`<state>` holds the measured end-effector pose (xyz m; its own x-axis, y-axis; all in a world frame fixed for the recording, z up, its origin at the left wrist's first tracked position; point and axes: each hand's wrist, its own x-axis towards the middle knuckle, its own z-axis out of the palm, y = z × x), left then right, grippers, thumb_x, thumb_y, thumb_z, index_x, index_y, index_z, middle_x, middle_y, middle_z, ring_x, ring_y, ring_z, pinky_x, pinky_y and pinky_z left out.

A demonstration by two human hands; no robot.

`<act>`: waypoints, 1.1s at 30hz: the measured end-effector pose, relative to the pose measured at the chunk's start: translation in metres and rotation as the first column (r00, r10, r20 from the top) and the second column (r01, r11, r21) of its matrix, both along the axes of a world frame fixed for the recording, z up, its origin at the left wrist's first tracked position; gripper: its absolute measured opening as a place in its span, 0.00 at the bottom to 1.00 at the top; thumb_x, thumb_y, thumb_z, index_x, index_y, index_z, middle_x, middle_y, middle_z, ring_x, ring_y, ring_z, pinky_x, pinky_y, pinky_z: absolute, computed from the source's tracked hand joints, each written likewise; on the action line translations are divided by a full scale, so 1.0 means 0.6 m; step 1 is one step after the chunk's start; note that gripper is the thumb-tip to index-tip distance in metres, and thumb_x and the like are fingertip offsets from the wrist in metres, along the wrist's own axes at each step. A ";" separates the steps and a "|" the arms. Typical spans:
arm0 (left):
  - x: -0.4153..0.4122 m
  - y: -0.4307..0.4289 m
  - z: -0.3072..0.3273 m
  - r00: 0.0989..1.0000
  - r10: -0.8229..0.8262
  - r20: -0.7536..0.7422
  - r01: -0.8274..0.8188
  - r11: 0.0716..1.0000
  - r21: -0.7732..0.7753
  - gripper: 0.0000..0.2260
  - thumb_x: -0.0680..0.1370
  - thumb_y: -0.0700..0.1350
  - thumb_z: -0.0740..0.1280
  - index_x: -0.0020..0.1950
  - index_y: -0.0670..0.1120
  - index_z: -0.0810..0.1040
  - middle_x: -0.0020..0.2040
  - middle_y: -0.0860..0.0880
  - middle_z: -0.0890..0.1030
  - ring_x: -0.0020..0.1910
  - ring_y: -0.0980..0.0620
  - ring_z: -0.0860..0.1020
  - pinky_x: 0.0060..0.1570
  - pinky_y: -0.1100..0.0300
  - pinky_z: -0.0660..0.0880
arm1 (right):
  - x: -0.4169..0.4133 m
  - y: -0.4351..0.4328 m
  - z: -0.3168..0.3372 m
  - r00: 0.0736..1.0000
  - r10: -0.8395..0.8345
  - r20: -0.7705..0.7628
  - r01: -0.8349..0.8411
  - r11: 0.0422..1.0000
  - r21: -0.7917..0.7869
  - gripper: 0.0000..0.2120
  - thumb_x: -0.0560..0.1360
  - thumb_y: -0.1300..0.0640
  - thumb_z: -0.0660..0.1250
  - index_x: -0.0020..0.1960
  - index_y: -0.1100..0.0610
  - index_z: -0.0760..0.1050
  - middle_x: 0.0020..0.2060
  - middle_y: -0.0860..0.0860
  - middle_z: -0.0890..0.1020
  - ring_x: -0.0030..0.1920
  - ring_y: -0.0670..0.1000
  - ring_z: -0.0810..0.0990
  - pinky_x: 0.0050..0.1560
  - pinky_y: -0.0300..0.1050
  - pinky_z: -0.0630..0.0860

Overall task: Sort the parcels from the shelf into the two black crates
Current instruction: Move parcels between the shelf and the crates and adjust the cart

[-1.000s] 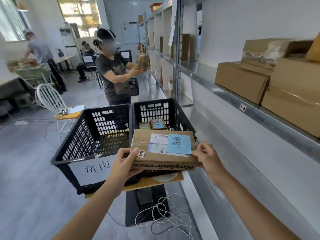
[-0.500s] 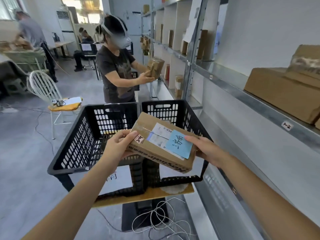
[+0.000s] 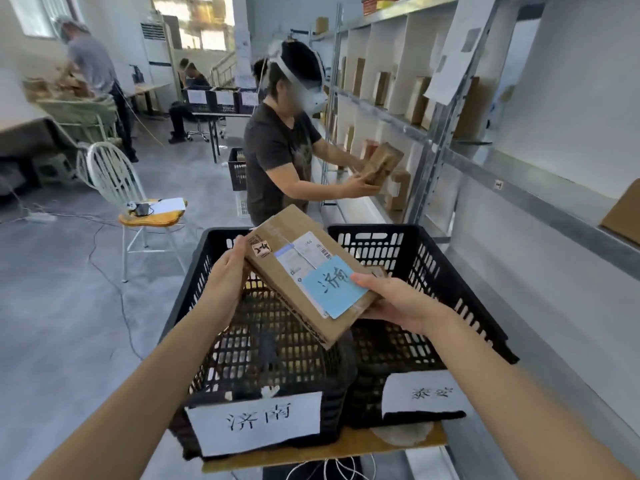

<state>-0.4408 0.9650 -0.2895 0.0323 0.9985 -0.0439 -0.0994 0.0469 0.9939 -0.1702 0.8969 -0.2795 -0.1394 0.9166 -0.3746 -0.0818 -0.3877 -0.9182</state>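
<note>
Holding the flat brown cardboard parcel (image 3: 304,271) tilted over the left black plastic crate (image 3: 188,292), my left hand (image 3: 227,275) grips its far-left corner and my right hand (image 3: 398,299) pinches its near-right edge. It seems light and stiff, so opposite corners should hold it steady.

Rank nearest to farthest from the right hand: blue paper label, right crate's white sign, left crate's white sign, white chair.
1. Blue paper label, touching the right hand's thumb.
2. Right black crate's white paper sign, just below.
3. Left black crate's white paper sign, lower left.
4. White spindle-back chair, far left.
</note>
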 end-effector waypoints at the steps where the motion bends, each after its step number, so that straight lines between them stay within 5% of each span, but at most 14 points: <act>1: -0.011 0.010 -0.010 0.999 0.020 -0.040 -0.021 1.000 -0.016 0.23 0.78 0.67 0.56 0.54 0.54 0.83 0.58 0.51 0.83 0.63 0.51 0.76 0.71 0.50 0.65 | -0.011 0.013 -0.008 1.000 -0.008 -0.001 0.008 1.000 -0.004 0.23 0.74 0.49 0.71 0.65 0.59 0.76 0.58 0.55 0.84 0.60 0.53 0.82 0.63 0.54 0.77; 4: -0.042 0.022 -0.034 0.980 0.046 -0.194 -0.054 0.998 -0.036 0.27 0.76 0.69 0.55 0.64 0.55 0.77 0.69 0.52 0.76 0.69 0.52 0.71 0.72 0.51 0.63 | -0.046 0.040 -0.029 0.999 -0.037 -0.016 0.037 0.999 -0.001 0.20 0.75 0.49 0.71 0.63 0.58 0.78 0.56 0.53 0.85 0.57 0.51 0.83 0.58 0.50 0.79; 7: -0.057 0.021 -0.064 0.942 0.063 -0.331 -0.073 0.997 -0.020 0.22 0.84 0.56 0.54 0.74 0.48 0.69 0.71 0.50 0.71 0.71 0.50 0.68 0.65 0.57 0.62 | -0.078 0.059 -0.057 0.994 -0.080 -0.079 0.075 0.995 -0.059 0.20 0.75 0.50 0.71 0.63 0.58 0.77 0.55 0.53 0.85 0.55 0.49 0.84 0.53 0.47 0.81; 10: -0.065 0.026 -0.083 0.911 0.054 -0.409 -0.063 0.998 -0.010 0.20 0.85 0.52 0.55 0.74 0.45 0.69 0.70 0.48 0.72 0.66 0.53 0.69 0.60 0.61 0.62 | -0.103 0.083 -0.087 0.981 -0.114 -0.157 0.091 0.986 -0.142 0.20 0.75 0.51 0.72 0.63 0.59 0.76 0.55 0.54 0.85 0.55 0.51 0.84 0.51 0.48 0.82; 14: -0.072 0.045 -0.105 0.890 0.058 -0.452 -0.087 0.995 -0.042 0.18 0.85 0.50 0.56 0.71 0.44 0.71 0.61 0.52 0.74 0.58 0.56 0.68 0.57 0.61 0.62 | -0.134 0.118 -0.128 0.966 -0.148 -0.212 0.098 0.969 -0.227 0.20 0.73 0.53 0.74 0.60 0.61 0.78 0.54 0.57 0.85 0.59 0.56 0.82 0.61 0.55 0.78; 18: -0.071 0.069 -0.127 0.857 0.048 -0.513 -0.100 0.992 -0.075 0.12 0.85 0.51 0.56 0.63 0.49 0.74 0.56 0.53 0.75 0.58 0.53 0.71 0.52 0.61 0.66 | -0.160 0.163 -0.177 0.947 -0.231 -0.222 0.155 0.936 -0.316 0.21 0.70 0.54 0.77 0.59 0.62 0.78 0.49 0.58 0.86 0.55 0.57 0.82 0.53 0.57 0.81; 22: -0.076 0.093 -0.128 0.830 0.128 -0.543 -0.207 0.974 -0.087 0.20 0.84 0.50 0.57 0.74 0.42 0.68 0.70 0.46 0.73 0.69 0.49 0.70 0.60 0.62 0.62 | -0.163 0.208 -0.215 0.941 -0.251 -0.228 0.149 0.911 -0.386 0.26 0.70 0.54 0.77 0.64 0.61 0.75 0.54 0.59 0.85 0.57 0.58 0.81 0.55 0.59 0.80; 26: -0.089 0.133 -0.128 0.790 0.153 -0.593 -0.236 0.970 -0.065 0.22 0.84 0.51 0.59 0.75 0.43 0.66 0.73 0.46 0.71 0.71 0.48 0.69 0.67 0.57 0.63 | -0.158 0.250 -0.230 0.941 -0.245 -0.234 0.131 0.900 -0.415 0.38 0.63 0.53 0.80 0.69 0.60 0.70 0.56 0.59 0.83 0.58 0.59 0.81 0.55 0.61 0.80; 33: -0.081 0.158 -0.163 0.763 0.104 -0.638 -0.224 0.968 -0.111 0.26 0.82 0.54 0.62 0.77 0.47 0.63 0.77 0.47 0.66 0.75 0.48 0.65 0.72 0.53 0.62 | -0.169 0.305 -0.267 0.948 -0.167 -0.272 0.033 0.899 -0.436 0.27 0.71 0.55 0.76 0.67 0.60 0.73 0.55 0.59 0.84 0.58 0.59 0.81 0.59 0.60 0.78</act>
